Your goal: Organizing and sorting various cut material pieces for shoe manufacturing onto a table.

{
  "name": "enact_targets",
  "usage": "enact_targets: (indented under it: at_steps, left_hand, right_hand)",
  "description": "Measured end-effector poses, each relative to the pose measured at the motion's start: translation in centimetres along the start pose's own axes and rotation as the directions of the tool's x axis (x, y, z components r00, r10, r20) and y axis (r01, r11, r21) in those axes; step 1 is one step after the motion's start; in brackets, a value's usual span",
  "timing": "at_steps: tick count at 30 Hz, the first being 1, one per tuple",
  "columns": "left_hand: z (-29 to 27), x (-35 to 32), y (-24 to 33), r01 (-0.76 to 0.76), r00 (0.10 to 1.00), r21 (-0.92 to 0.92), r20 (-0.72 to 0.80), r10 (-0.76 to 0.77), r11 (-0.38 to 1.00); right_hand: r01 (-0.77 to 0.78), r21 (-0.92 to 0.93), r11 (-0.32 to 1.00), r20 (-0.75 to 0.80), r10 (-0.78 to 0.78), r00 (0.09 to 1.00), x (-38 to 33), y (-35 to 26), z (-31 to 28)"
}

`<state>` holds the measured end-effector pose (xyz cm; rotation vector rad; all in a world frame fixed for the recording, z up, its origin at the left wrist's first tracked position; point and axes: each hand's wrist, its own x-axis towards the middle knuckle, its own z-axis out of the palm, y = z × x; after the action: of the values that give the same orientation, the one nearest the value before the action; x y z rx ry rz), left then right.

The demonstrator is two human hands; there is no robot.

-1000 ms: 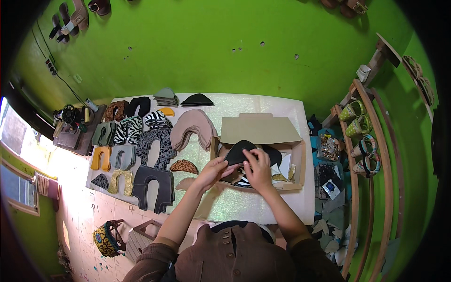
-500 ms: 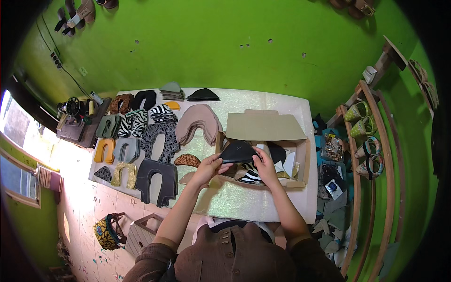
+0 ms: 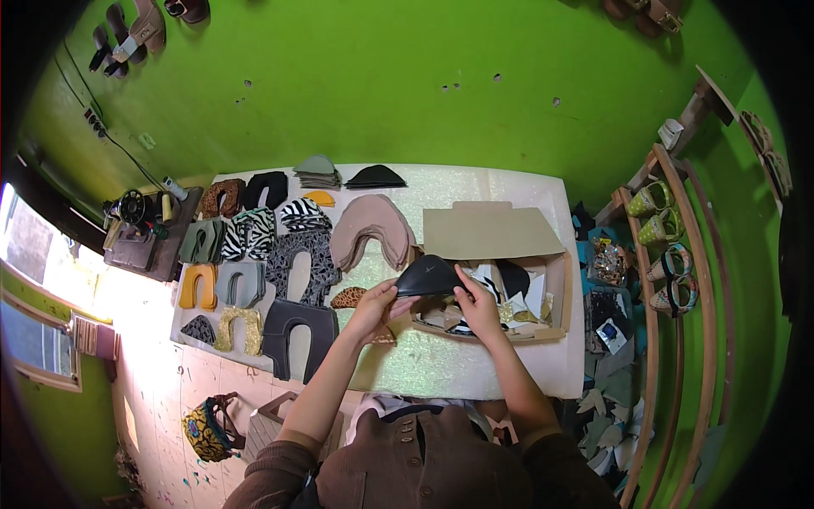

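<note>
Both hands hold a stack of black half-moon leather pieces (image 3: 428, 276) above the table, its curved edge facing away from me. My left hand (image 3: 373, 312) grips the left corner, thumb on top and fingers beneath. The right corner is pinched by my right hand (image 3: 477, 307). Just behind and to the right stands an open cardboard box (image 3: 557, 297) with its lid flap folded back. Inside lie mixed scraps, among them a black piece (image 3: 514, 278) and white ones. Beside my left hand, a leopard-print half-moon piece (image 3: 348, 298) rests on the table, partly covered.
Stacks of horseshoe-shaped cutouts cover the table's left half, including pink (image 3: 366, 222), dark grey (image 3: 288, 318) and zebra-print (image 3: 248, 232) ones. A sewing machine (image 3: 136, 225) stands at the far left. On the right are a wooden rack (image 3: 670, 356) with sandals and a heap of scraps (image 3: 606, 416).
The view has shifted slightly. My hands, still holding the black pieces, have moved a little left relative to the box, showing more of its contents.
</note>
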<state>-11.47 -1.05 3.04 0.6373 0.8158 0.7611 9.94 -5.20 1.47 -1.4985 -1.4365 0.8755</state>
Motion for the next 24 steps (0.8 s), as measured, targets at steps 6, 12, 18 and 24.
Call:
enact_targets:
  at_steps: [6,12,18,24]
  left_hand:
    - [-1.6,0.1,1.8,-0.013,1.000,-0.025,0.019,0.013,1.000]
    - [-3.3,-0.1,3.2,0.024,1.000,-0.013,0.003,-0.024,1.000]
    - [-6.2,0.1,3.6,0.000,1.000,-0.066,0.022,0.001,0.998]
    - [-7.8,0.2,5.2,-0.002,1.000,0.002,-0.013,0.002,1.000]
  right_hand:
    - [0.267,-0.214,0.939,-0.059,-0.286,0.956,0.8,-1.1,2.2]
    - [0.212,-0.237,0.948,-0.063,-0.233,0.970,1.3,-1.9,4.3]
    - [0.316,-0.346,0.883,-0.089,-0.366,0.926,2.7,-3.1,6.4]
    - [0.311,-0.375,0.873,-0.021,-0.343,0.939,4.0,-4.4,8.1]
